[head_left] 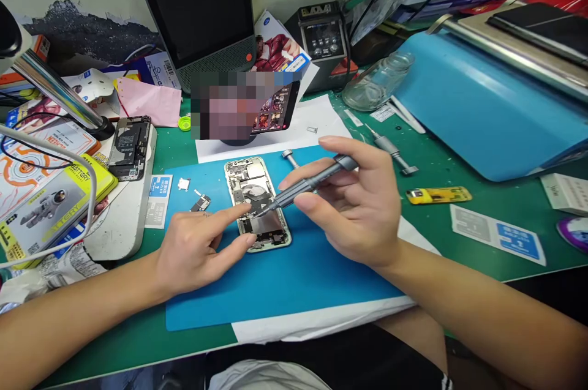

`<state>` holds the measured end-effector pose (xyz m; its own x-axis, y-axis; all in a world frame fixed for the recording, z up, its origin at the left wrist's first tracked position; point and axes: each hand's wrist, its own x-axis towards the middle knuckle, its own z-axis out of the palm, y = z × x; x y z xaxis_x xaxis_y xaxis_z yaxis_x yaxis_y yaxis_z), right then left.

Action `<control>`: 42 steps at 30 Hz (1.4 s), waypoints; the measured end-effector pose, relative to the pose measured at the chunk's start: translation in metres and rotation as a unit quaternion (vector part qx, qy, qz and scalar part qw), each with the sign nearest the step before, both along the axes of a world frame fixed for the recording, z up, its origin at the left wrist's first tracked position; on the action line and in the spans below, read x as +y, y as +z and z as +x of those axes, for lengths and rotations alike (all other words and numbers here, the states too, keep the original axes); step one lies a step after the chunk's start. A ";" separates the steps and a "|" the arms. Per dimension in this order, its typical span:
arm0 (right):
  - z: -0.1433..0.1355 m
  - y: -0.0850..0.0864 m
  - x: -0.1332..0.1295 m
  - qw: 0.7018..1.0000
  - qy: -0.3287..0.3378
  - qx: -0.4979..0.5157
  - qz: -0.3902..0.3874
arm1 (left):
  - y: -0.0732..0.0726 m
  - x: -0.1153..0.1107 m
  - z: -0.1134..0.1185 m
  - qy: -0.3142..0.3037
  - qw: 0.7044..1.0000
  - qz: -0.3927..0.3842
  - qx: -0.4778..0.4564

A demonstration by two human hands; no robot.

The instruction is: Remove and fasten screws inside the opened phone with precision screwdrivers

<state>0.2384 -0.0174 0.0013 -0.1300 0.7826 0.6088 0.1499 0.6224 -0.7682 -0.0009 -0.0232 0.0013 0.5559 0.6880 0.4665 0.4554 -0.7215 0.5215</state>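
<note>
An opened phone with its inner parts showing lies on a blue mat. My right hand is closed round a grey screwdriver, its tip pointing down at the phone's lower half. From the left, my left hand reaches the phone with index finger and thumb apart, their tips over its left part, and nothing shows between them. Small metal parts lie on the mat left of the phone. Just above the phone stands a second small screwdriver, partly behind my right fingers.
Another opened phone rests on a white device at left. A propped screen stands behind the mat. To the right lie a third screwdriver, a yellow tool, a glass jar and a blue sheet.
</note>
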 end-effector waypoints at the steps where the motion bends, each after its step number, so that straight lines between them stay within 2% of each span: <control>1: 0.000 0.001 0.000 1.000 -0.010 -0.005 -0.008 | 0.000 0.000 0.000 0.000 1.000 -0.001 -0.001; 6: 0.000 0.004 0.003 1.000 -0.017 -0.007 -0.014 | -0.001 0.001 0.001 -0.001 1.000 0.014 -0.005; 9: -0.001 0.004 0.004 1.000 -0.026 0.001 0.000 | 0.001 -0.001 0.001 -0.024 0.998 0.064 0.006; 13: -0.001 0.001 0.004 0.997 -0.051 -0.001 0.050 | 0.008 -0.009 0.003 -0.132 0.974 0.169 0.068; 15: 0.000 0.000 0.003 0.996 -0.037 -0.016 0.078 | 0.011 -0.014 0.004 -0.190 0.957 0.190 0.108; 17: 0.002 0.001 0.002 0.994 -0.008 -0.041 0.105 | 0.012 -0.018 0.004 -0.212 0.948 0.189 0.146; 22: 0.003 -0.001 0.000 0.981 0.074 -0.106 0.143 | 0.007 -0.019 0.004 -0.178 0.940 0.168 0.237; 25: 0.004 -0.005 -0.002 0.978 0.096 -0.116 0.146 | 0.004 -0.018 0.004 -0.168 0.935 0.155 0.271; 42: 0.007 -0.007 -0.002 0.971 0.071 -0.182 0.138 | 0.004 -0.017 0.003 -0.159 0.944 0.142 0.252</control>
<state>0.2454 -0.0193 -0.0058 -0.4700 0.5541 0.6871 0.2771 0.8317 -0.4811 0.0026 -0.0400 0.0056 0.9135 0.3362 0.2293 0.3312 -0.9416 0.0610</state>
